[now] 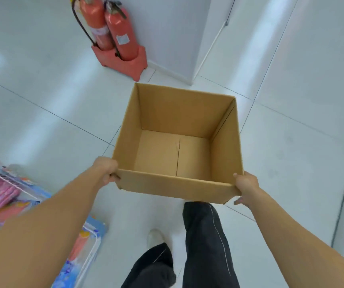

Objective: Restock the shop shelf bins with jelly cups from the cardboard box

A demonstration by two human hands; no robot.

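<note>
An open-topped brown cardboard box (179, 142) is held out in front of the person, above the pale tiled floor (42, 121), with its bare inside bottom showing and no jelly cups in it. The left hand (106, 170) grips the box's near left corner, its fingers curled tight round the edge. The right hand (246, 187) holds the near right corner, thumb over the top rim and fingers bent down round the outside of the wall and under it. Both bare forearms reach in from the near corners of the view. Below the box are the person's dark trouser legs (206, 242) and a white shoe (155, 238). Far beyond the box, two red fire extinguishers (108, 28) stand upright in a red plastic stand (123, 61) against a white wall (167, 28). At the near left lie colourful packaged goods (7, 190) in pink and blue wrapping, too blurred to make out. More packaging shows at the right edge.
</note>
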